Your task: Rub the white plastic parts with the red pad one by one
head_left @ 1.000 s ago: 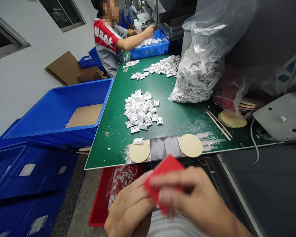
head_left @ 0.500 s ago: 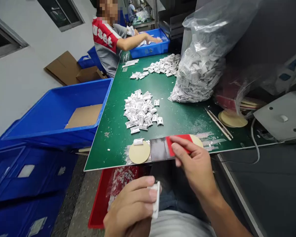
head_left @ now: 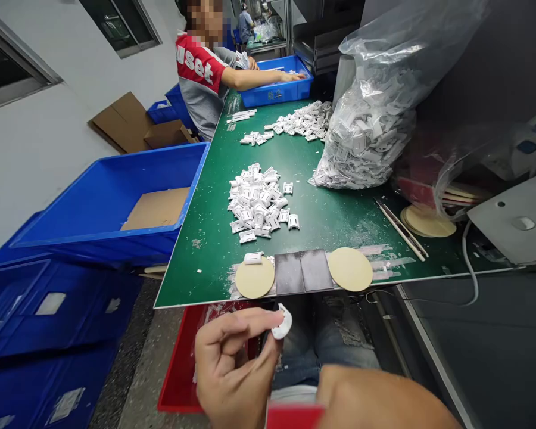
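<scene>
My left hand (head_left: 239, 357) pinches a small curved white plastic part (head_left: 283, 322) between thumb and fingertips, above the red bin. It shows end-on, as a C shape. My right hand (head_left: 375, 396) is large and close at the bottom edge, its fingers mostly out of sight. At it a flat red sheet (head_left: 295, 416) shows, cut off by the frame. In front of both hands, along the table edge, lie two dark grey rectangular pads (head_left: 304, 271) between two pale yellow discs (head_left: 351, 269). One white part (head_left: 253, 258) rests on the left disc's rim.
A heap of white parts (head_left: 256, 199) lies on the green table (head_left: 196, 262). Behind it stand a full clear plastic bag (head_left: 361, 137) and more parts. Tweezers (head_left: 402, 229) lie right. A co-worker (head_left: 201, 77) reaches into a blue tray (head_left: 277, 93). A red bin (head_left: 178, 381) sits below.
My right hand has left the grey pads with the red sheet and come down close to me, uncovering the right disc. My left hand has turned the white part end-on and raised it slightly.
</scene>
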Tool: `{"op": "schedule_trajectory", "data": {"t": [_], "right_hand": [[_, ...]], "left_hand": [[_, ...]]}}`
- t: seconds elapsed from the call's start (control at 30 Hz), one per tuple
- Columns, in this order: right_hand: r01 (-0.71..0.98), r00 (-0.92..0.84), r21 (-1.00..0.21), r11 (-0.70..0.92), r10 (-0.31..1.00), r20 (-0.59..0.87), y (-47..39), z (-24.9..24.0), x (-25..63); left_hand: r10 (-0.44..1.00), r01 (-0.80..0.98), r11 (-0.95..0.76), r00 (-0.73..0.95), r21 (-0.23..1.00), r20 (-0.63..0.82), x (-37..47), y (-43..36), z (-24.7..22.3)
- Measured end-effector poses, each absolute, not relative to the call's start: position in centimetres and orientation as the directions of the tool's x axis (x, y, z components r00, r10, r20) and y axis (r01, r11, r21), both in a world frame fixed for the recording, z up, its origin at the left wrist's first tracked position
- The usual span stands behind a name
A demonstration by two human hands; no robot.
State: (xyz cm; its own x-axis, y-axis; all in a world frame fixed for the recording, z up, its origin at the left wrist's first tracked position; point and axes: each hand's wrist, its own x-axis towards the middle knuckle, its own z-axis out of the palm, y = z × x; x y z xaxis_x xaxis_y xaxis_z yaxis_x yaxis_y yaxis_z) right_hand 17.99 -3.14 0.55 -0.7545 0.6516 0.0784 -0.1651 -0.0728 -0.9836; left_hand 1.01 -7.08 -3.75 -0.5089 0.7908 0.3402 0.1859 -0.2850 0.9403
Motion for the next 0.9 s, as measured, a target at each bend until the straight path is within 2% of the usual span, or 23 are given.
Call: {"op": "schedule_trajectory", "data": {"t": [0.07, 0.1, 0.17, 0.2, 0.23, 0.3, 0.33, 0.37, 0.43, 0.5, 0.7, 0.9], "right_hand": [[-0.177, -0.731, -0.984, -0.034, 0.674, 0.109, -2.7, 0.4, 18.0], [-0.175, -0.644, -0.984, -0.031, 0.759, 0.091, -2.5, 0.3, 17.9], [-0.157, -0.312, -0.987, -0.037, 0.950, 0.014, -2.2, 0.0, 17.4], [-0.168, -0.158, -0.985, -0.041, 0.987, -0.014, -2.1, -0.2, 17.1], [-0.185, -0.079, -0.982, -0.036, 0.997, -0.022, -2.1, -0.4, 16.8], [-0.195, -0.151, -0.981, -0.018, 0.988, 0.012, -2.0, -0.9, 16.3], [-0.184, -0.189, -0.983, -0.005, 0.982, 0.030, -2.0, -1.2, 16.3], [-0.163, -0.166, -0.987, 0.003, 0.986, 0.031, -2.0, -1.4, 16.3], [-0.118, -0.009, -0.993, 0.000, 1.000, 0.001, -2.2, -2.0, 16.5], [-0.112, 0.069, -0.994, 0.003, 0.998, -0.005, -2.7, -2.3, 16.8], [-0.050, -0.014, -0.999, 0.018, 1.000, 0.018, -4.9, -2.4, 17.3], [0.107, 0.065, -0.994, 0.022, 0.997, 0.030, -5.0, -3.1, 16.9]], "left_hand": [[0.786, 0.223, -0.307, -0.490, 0.925, 0.379, 0.8, -7.1, -3.8], [0.780, 0.222, -0.337, -0.478, 0.915, 0.404, 0.7, -7.1, -3.8], [0.779, 0.192, -0.412, -0.433, 0.891, 0.454, 0.6, -7.0, -3.8], [0.778, 0.168, -0.443, -0.416, 0.880, 0.471, 0.6, -7.0, -3.8], [0.781, 0.128, -0.460, -0.413, 0.879, 0.469, 0.6, -6.9, -3.7], [0.833, -0.066, -0.428, -0.415, 0.901, 0.366, 0.5, -6.8, -3.5], [0.878, -0.219, -0.368, -0.402, 0.904, 0.260, 0.4, -6.7, -3.3], [0.922, -0.383, -0.277, -0.363, 0.881, 0.132, 0.2, -6.5, -3.1], [0.969, -0.632, -0.073, -0.227, 0.771, -0.094, -0.2, -6.2, -2.9], [0.975, -0.711, 0.033, -0.131, 0.702, -0.179, -0.4, -6.0, -2.9], [0.981, -0.706, -0.082, -0.183, 0.704, -0.069, 0.4, -5.2, -3.5], [0.989, -0.702, -0.107, -0.148, 0.704, 0.003, 0.6, -5.1, -3.5]]}}
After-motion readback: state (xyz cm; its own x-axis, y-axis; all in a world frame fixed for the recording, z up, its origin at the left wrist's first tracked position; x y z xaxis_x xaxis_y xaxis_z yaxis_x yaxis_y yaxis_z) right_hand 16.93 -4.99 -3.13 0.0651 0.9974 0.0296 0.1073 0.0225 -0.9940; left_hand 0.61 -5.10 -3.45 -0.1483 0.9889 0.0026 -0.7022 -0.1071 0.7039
